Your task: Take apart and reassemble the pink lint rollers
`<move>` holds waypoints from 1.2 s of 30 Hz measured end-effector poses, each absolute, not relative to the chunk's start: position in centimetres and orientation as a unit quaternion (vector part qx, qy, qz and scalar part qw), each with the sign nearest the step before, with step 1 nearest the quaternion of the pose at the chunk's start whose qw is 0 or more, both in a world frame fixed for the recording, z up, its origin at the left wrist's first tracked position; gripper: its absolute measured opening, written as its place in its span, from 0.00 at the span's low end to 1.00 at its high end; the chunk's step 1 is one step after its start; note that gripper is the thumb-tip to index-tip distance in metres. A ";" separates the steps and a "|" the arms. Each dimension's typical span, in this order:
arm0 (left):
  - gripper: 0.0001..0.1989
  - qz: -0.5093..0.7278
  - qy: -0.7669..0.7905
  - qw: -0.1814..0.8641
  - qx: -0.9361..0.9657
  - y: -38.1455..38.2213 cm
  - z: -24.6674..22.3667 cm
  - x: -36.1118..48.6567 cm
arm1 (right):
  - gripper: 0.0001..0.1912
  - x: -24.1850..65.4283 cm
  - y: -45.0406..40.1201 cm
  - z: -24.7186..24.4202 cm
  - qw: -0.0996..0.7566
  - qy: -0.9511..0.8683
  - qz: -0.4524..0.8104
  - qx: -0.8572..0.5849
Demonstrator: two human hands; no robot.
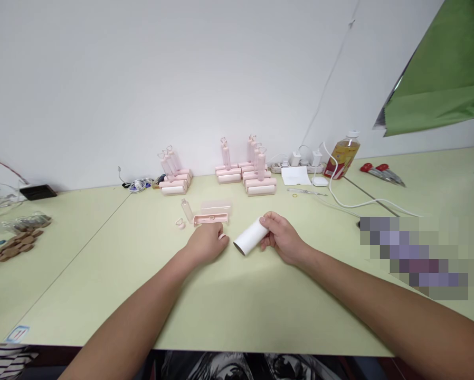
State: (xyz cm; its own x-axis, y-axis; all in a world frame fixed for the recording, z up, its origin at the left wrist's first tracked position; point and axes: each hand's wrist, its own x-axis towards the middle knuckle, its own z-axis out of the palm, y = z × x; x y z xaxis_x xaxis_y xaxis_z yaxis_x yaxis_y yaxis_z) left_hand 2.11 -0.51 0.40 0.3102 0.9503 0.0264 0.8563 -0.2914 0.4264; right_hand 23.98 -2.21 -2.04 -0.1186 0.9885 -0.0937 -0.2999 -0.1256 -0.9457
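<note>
My right hand (282, 237) grips the upper end of a white paper roll (251, 236), thumb on top. The roll is tilted, and its dark hollow end points down to the left. My left hand (207, 244) is a closed fist just left of the roll, with a small pale piece (221, 236) showing by the thumb; the rest of it is hidden. Behind this hand lies an open pink tray-like case (211, 218). Near the case are a clear tube (187, 210), a small pink cap with a loop (180, 224) and a clear pink cover (216, 207).
Several pink roller units with looped tubes stand along the wall, at left (175, 182) and in the middle (261, 184). A drink bottle (342, 155), a power strip (276, 168), tweezers (306, 191) and a white cable (351, 205) occupy the right. Red-handled cutters (382, 172) lie farther right.
</note>
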 end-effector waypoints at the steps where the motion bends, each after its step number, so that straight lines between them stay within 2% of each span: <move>1: 0.10 0.176 0.569 0.186 0.782 -0.4 0.3 2.2 | 0.17 24.0 -2.2 -2.0 0.522 -0.405 0.627 -0.412; 5: 0.12 0.301 0.552 0.250 0.736 -0.2 0.4 2.4 | 0.19 24.1 -2.3 -1.9 0.530 -0.396 0.633 -0.401; 9: 0.16 0.394 0.519 0.319 0.688 -0.5 0.9 2.6 | 0.19 24.0 -2.3 -1.9 0.528 -0.395 0.641 -0.393; 11: 0.15 0.415 0.498 0.335 0.684 -0.8 1.1 2.7 | 0.19 24.0 -2.2 -2.0 0.529 -0.392 0.643 -0.391; 14: 0.11 0.408 0.477 0.309 0.714 -1.0 1.2 2.8 | 0.18 24.0 -2.2 -2.1 0.521 -0.389 0.652 -0.389; 20: 0.14 0.412 0.452 0.201 0.765 -1.0 0.8 2.8 | 0.15 24.1 -2.2 -2.1 0.487 -0.387 0.695 -0.361; 26: 0.15 0.462 0.405 0.194 0.765 -1.0 0.6 2.4 | 0.07 24.1 -2.3 -1.9 0.499 -0.343 0.715 -0.348; 36: 0.19 0.450 0.373 0.162 0.795 -0.7 0.1 2.5 | 0.09 24.2 -2.3 -2.0 0.489 -0.349 0.730 -0.326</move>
